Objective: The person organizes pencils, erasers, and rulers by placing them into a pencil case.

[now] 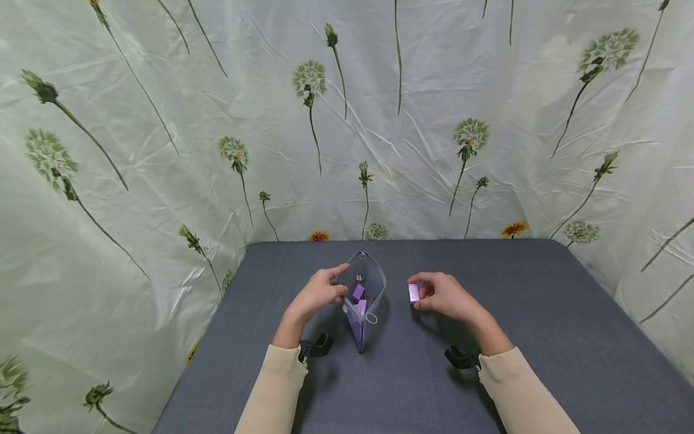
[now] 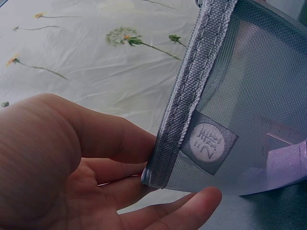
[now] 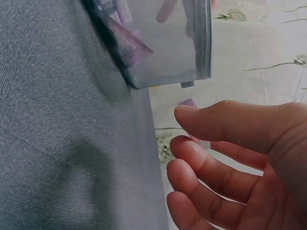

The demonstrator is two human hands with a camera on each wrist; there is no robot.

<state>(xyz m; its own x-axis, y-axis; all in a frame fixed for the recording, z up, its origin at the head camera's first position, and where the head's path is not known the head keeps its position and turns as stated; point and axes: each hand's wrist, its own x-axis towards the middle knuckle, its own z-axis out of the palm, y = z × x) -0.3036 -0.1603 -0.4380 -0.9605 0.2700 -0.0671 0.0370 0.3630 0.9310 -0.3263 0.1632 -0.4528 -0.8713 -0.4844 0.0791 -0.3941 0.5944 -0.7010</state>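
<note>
A grey mesh zipper pouch [image 1: 355, 330] stands upright on the table with its mouth spread open. My left hand [image 1: 318, 294] pinches its zipper edge between thumb and fingers, beside a small label [image 2: 207, 143] with a round white mark. Inside the pouch lie several purple items [image 1: 358, 293]; the mesh blurs their kinds. To the right of the pouch, apart from it and above the table, my right hand [image 1: 449, 296] pinches a small, shiny purple-and-white block [image 1: 414, 293] between thumb and fingers. In the right wrist view, the thumb and fingers hide most of that block.
The table has a dark grey cloth top [image 1: 412, 386]. Behind it and at both sides hangs a pale curtain [image 1: 412, 150] printed with dandelions. A black strap [image 1: 317, 346] sits at the left wrist, and another black strap [image 1: 462, 358] at the right.
</note>
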